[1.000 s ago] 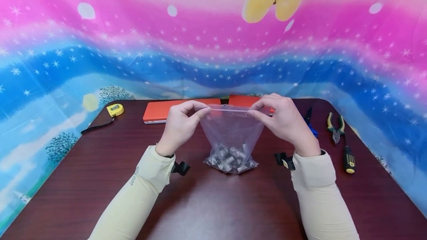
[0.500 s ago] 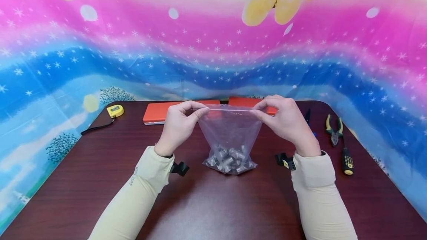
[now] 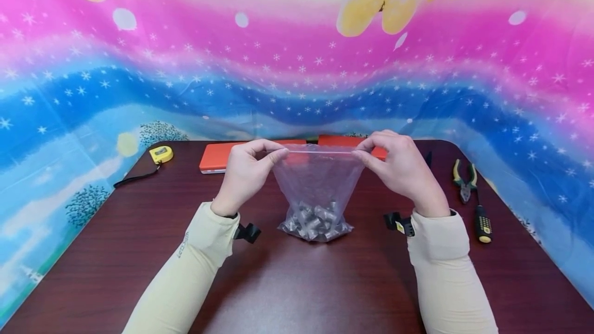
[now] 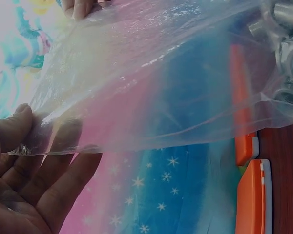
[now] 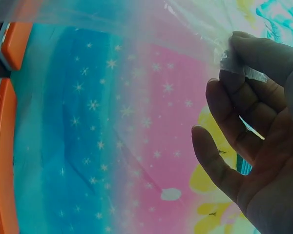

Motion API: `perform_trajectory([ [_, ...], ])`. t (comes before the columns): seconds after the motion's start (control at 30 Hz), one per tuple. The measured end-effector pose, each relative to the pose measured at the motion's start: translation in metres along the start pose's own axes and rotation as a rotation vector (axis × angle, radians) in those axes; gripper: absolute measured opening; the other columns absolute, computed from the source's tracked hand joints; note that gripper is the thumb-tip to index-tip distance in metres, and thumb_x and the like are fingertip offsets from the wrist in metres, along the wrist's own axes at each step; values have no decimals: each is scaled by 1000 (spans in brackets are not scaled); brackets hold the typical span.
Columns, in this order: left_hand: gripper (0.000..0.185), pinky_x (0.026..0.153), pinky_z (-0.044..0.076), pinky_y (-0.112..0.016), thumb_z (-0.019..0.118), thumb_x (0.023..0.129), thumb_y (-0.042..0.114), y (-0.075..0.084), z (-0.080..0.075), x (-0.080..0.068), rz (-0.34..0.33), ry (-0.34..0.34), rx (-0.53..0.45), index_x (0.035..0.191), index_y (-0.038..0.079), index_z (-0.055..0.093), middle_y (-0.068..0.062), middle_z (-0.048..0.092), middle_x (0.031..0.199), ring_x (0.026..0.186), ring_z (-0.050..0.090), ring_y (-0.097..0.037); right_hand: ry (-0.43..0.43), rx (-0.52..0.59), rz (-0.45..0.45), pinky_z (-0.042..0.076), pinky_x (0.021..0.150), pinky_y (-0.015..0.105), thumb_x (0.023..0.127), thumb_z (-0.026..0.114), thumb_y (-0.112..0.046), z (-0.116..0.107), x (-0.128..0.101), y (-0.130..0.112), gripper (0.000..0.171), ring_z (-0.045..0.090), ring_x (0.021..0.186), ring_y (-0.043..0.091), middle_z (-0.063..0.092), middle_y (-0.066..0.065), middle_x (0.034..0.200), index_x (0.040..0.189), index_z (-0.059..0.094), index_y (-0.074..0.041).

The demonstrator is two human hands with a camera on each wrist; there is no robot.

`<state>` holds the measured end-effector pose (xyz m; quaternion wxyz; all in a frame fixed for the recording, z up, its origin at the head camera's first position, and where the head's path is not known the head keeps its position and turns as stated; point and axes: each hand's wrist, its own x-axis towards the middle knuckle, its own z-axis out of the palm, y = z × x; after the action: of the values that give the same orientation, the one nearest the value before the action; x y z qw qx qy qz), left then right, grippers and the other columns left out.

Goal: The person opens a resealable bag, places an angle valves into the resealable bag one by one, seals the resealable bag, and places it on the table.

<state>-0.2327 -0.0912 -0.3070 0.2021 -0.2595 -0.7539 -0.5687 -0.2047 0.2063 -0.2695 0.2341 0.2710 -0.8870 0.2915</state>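
Observation:
A clear zip-top plastic bag (image 3: 317, 182) stands upright on the table, its top edge stretched taut between both hands. Silvery metal pipe fittings (image 3: 315, 222) lie heaped in its bottom; in the left wrist view the fittings (image 4: 289, 58) look like short threaded tubes. At the bag's top left corner, my left hand (image 3: 248, 171) pinches the plastic between thumb and fingers. My right hand (image 3: 401, 169) pinches the opposite top corner. In the right wrist view, a bit of film pokes out past the right hand's (image 5: 263, 107) thumb and forefinger, while its other fingers are spread loosely.
Two orange cases (image 3: 215, 157) lie at the table's back, partly behind the bag and hands. A yellow tape measure (image 3: 161, 154) sits at the back left. Pliers (image 3: 465, 182) and a screwdriver (image 3: 483, 224) lie at the right. A dark blade tip (image 3: 429, 159) shows behind the right hand.
My hands have drawn slightly apart along the top edge, pulling it straighter. The bag has shifted a little to the left, and both corners are still pinched.

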Motion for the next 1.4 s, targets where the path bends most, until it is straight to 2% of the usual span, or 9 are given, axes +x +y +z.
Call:
perform_trajectory([
  [0.23, 13, 58, 48, -27, 75, 90, 24, -1, -7, 1, -33, -38, 25, 93, 11, 78, 0, 73, 81, 69, 65, -17, -46, 13, 90, 39, 59, 33, 92, 72, -20, -3, -5, 9, 9, 46, 61, 16, 69, -3, 92, 99, 76, -15],
  [0.4, 13, 56, 49, -27, 74, 91, 23, 0, -10, 1, -35, -52, 53, 96, 12, 78, 1, 73, 82, 71, 67, -15, 28, 8, 64, 36, 54, 33, 92, 72, -17, -1, -4, 9, 6, 32, 43, 16, 69, -1, 91, 95, 73, -12],
  [0.53, 11, 54, 47, -26, 74, 91, 21, -1, -11, 1, -23, -28, 82, 94, 11, 78, 0, 73, 81, 69, 68, -14, 124, 15, 51, 32, 53, 34, 91, 72, -7, 7, -1, 4, 5, 26, 42, 13, 69, 1, 87, 86, 71, -9],
  [0.7, 5, 57, 51, -28, 73, 91, 10, -2, -9, 1, 28, 4, 120, 87, 8, 74, -1, 72, 78, 67, 67, -13, 200, 30, 47, 33, 55, 34, 90, 70, -1, 17, 3, 2, 12, 34, 49, 15, 69, 3, 84, 82, 70, -9],
  [0.77, 5, 58, 52, -29, 72, 91, 9, -2, -9, 1, 28, 0, 113, 86, 8, 74, 0, 72, 78, 68, 67, -13, 213, 49, 64, 38, 59, 34, 91, 69, -2, 18, 3, 1, 10, 44, 57, 15, 69, 4, 84, 83, 70, -8],
  [0.93, 6, 62, 52, -29, 71, 93, 13, -1, -15, 5, -76, -51, 82, 92, 9, 76, 0, 73, 82, 73, 68, -14, 217, 116, 145, 47, 67, 30, 94, 68, -6, 20, 4, 1, 10, 63, 71, 16, 70, 3, 78, 84, 71, -7],
  [1.07, 11, 73, 57, -31, 65, 96, 7, 5, -19, 6, -147, -109, 26, 100, 6, 75, -6, 74, 87, 80, 70, -17, 224, 154, 193, 52, 65, 24, 94, 67, -7, 18, 3, -2, 10, 68, 68, 15, 71, 3, 76, 85, 71, -6],
  [1.27, 12, 68, 59, -37, 64, 96, 6, 22, -20, 2, -149, -123, -25, 101, 6, 75, -7, 73, 88, 72, 69, -22, 236, 260, 216, 58, 64, 29, 95, 66, -7, 10, -3, -10, 9, 68, 64, 15, 69, 7, 75, 87, 70, -2],
  [1.4, 12, 64, 58, -39, 64, 96, 4, 34, -23, -6, -137, -137, -41, 99, 6, 75, -7, 72, 84, 68, 68, -24, 200, 275, 242, 57, 63, 27, 95, 67, -9, 2, -15, -20, 9, 69, 64, 15, 69, 7, 75, 89, 70, -3],
])
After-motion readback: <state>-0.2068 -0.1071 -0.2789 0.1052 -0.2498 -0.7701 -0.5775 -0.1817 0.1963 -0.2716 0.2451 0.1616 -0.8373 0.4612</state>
